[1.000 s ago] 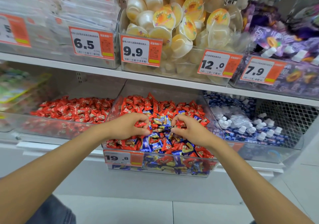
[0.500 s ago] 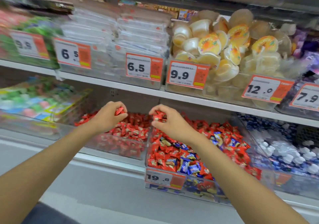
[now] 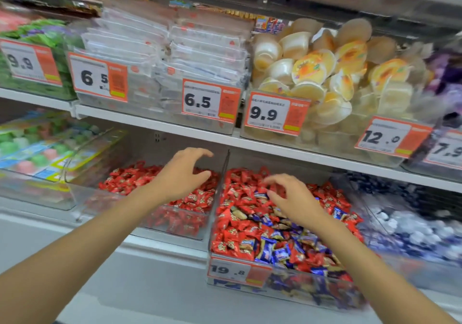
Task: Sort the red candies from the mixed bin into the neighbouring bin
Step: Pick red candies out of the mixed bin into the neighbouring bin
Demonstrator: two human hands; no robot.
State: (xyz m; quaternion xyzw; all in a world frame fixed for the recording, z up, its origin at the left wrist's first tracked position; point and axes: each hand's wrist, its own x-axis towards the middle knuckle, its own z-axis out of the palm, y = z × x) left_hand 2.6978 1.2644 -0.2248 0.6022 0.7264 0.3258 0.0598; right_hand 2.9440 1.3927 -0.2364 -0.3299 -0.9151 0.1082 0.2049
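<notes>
The clear mixed bin (image 3: 287,288) on the lower shelf holds red candies (image 3: 240,193) mingled with blue ones (image 3: 272,251). Left of it stands the neighbouring clear bin (image 3: 175,226), filled with red candies (image 3: 130,178) only. My left hand (image 3: 181,173) hovers over the right end of that red-only bin, fingers spread and loosely curved, with nothing in it. My right hand (image 3: 291,198) is over the back of the mixed bin, fingers spread and bent down toward the red candies, holding nothing that I can see.
An upper shelf (image 3: 225,138) overhangs both bins closely, carrying clear packets (image 3: 155,56) and jelly cups (image 3: 325,73) behind price tags. A bin of blue and white sweets (image 3: 412,223) sits to the right, green and pink packs (image 3: 37,148) to the left.
Both hands carried red candies from the mixed bin leftward and have let them go. The left hand now hangs open over the red bin, and the right hand has returned to the mixed bin.
</notes>
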